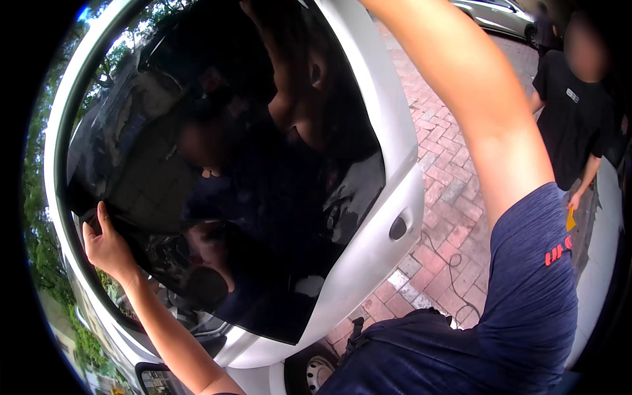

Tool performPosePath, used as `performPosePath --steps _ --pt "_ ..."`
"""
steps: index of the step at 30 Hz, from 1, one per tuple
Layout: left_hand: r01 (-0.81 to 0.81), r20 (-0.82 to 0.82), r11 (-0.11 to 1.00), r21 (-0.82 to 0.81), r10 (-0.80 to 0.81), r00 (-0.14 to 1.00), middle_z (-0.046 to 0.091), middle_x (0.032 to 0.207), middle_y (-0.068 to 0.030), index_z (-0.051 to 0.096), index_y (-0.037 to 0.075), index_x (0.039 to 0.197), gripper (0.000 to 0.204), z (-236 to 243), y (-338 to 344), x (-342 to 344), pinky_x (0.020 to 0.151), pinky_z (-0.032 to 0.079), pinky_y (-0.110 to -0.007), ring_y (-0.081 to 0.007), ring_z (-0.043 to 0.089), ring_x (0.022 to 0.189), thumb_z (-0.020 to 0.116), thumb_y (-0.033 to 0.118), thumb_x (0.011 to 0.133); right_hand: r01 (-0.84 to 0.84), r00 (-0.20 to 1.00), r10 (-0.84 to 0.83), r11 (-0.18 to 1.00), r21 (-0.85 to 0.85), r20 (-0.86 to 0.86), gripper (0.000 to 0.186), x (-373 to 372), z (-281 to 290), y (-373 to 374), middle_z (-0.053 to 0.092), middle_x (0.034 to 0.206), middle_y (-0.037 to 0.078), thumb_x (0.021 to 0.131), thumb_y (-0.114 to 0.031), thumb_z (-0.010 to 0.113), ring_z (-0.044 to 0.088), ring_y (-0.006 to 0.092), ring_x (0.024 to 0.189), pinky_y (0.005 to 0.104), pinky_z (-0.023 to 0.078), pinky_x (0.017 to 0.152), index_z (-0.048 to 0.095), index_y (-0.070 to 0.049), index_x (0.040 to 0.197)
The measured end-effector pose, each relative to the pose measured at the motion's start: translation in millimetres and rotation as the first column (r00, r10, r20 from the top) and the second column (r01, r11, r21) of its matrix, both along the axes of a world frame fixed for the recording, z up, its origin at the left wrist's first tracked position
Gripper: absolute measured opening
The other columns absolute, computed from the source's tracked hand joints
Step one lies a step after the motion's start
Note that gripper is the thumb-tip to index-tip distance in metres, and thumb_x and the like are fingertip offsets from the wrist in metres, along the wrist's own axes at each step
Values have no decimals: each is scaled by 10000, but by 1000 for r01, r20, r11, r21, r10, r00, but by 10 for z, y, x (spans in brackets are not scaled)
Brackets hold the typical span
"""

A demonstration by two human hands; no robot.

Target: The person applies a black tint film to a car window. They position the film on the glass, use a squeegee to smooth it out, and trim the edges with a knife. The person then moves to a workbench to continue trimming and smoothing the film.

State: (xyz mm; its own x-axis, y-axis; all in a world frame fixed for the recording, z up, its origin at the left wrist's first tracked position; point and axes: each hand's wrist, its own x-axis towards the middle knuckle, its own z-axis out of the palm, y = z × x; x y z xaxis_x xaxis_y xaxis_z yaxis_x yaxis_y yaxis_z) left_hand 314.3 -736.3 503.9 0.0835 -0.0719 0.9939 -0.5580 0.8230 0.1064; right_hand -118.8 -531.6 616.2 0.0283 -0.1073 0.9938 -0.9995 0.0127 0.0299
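A large, glossy dark sheet of window film (276,263) covers most of the side window of a silver car door (368,253). Its lower corner hangs past the window line onto the door, and reflections of my head and arms show in it. My left hand (110,249) is closed at the film's left edge, beside the window frame (58,148), with the thumb and a finger pinching it. My right arm (480,99) reaches up past the top of the picture, so that hand is out of sight.
A door handle (399,228) sits right of the film. Below are a wheel (320,372) and a side mirror (161,378). A dark cable (454,276) lies on the brick paving (438,217). At right, a person in black (569,118) holds a yellow flat tool (571,218).
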Motion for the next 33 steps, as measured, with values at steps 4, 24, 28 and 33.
performPosePath --steps 4,24,28,33 --pt "-65 -7 998 -2 65 998 548 565 -53 634 -8 792 425 35 46 20 509 387 -315 -116 433 508 728 387 916 3 1000 -3 1000 11 13 321 12 -10 65 712 1001 187 782 -232 647 664 322 1009 421 516 884 724 -73 1050" --pt "-133 -65 991 -11 132 989 766 941 -89 767 61 1007 526 -70 -181 119 763 553 -350 -222 725 820 662 565 899 32 997 -41 988 151 60 485 -152 -185 190 728 947 163 639 -407 824 680 284 959 384 528 883 754 -43 950" --pt "-229 -12 973 3 229 973 758 877 -104 760 29 939 552 -27 -290 161 728 564 -349 -218 718 771 654 570 904 101 995 -98 990 -103 36 534 -246 -270 52 722 1001 173 626 -415 831 666 321 1007 433 529 902 753 -30 987" --pt "-153 -48 983 -99 149 988 754 854 -116 742 -23 962 364 -71 -239 117 653 557 -318 -197 696 700 735 338 915 -60 993 50 994 89 111 389 -298 -84 57 710 1045 168 693 -285 753 660 339 1034 445 519 905 741 -117 1044"
